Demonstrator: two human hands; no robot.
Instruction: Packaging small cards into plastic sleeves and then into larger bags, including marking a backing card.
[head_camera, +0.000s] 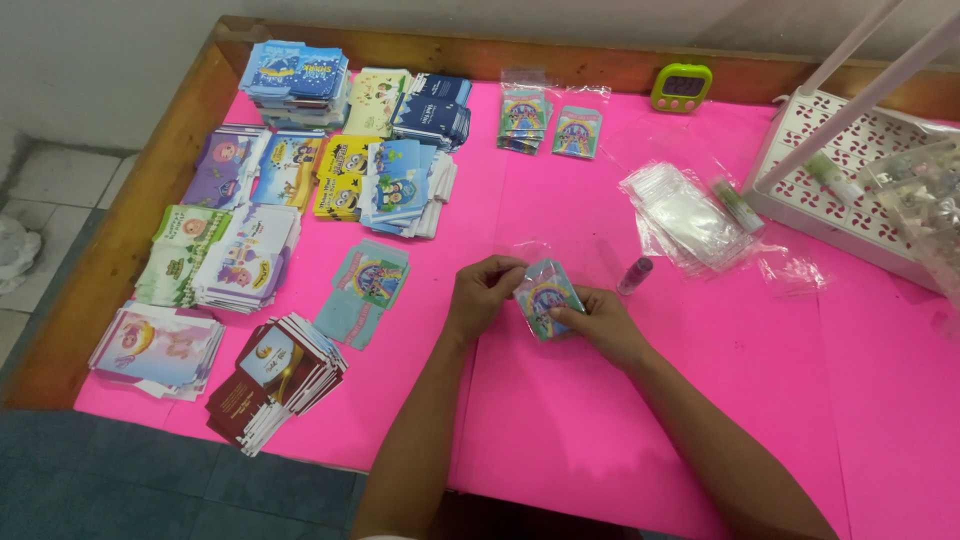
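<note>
Card packet pinched between both hands.

White basket cut off at the right edge, its clear-wrapped contents too blurred to identify.

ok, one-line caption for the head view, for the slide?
Left hand and right hand hold a small colourful card packet over a pink table beside card stacks.
</note>
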